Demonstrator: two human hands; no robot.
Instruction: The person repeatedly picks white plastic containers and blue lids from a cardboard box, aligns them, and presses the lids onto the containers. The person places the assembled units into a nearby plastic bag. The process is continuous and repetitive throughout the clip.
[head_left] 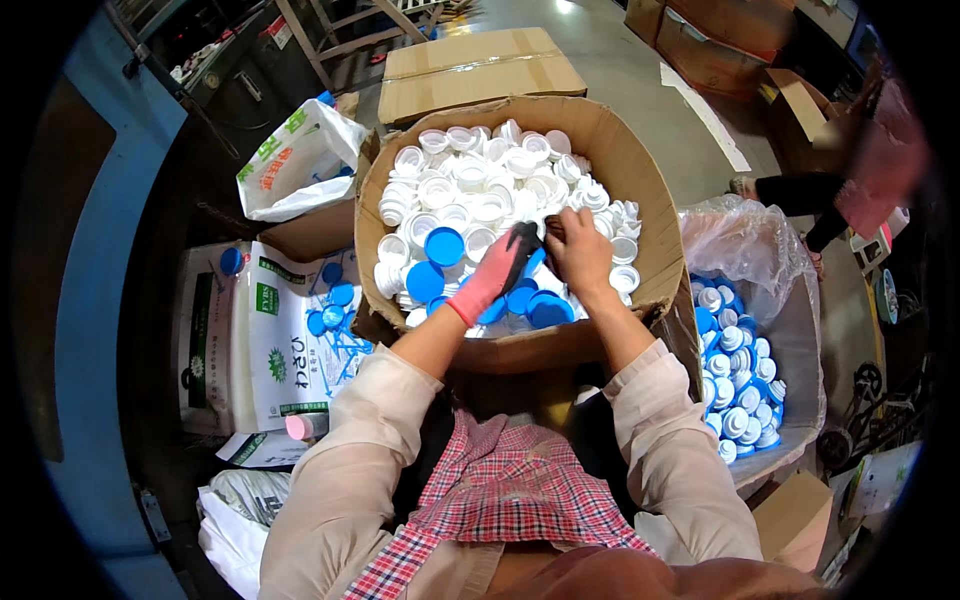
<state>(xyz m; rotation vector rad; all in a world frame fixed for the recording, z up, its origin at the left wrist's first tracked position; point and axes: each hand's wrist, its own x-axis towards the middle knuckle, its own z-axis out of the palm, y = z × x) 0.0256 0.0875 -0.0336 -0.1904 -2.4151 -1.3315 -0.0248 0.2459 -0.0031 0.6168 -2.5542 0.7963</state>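
A large cardboard box (pixel 640 180) in front of me is heaped with white plastic caps (pixel 480 180). Several blue round lids (pixel 444 246) lie on the near part of the heap. My left hand (pixel 494 268), in a pink glove with black fingers, is closed low over the pile. A blue piece (pixel 536 262) shows beside its fingers. Bare and with curled fingers, my right hand (pixel 582 252) meets the left fingertips. What either hand grips is hidden between them.
To the right stands a plastic-lined box (pixel 805 370) of blue-and-white caps (pixel 740 390). Printed white sacks (pixel 300 350) with blue plastic pieces lie to the left, below an open white bag (pixel 300 165). A closed carton (pixel 480 70) sits beyond. Another person (pixel 880 170) is at the far right.
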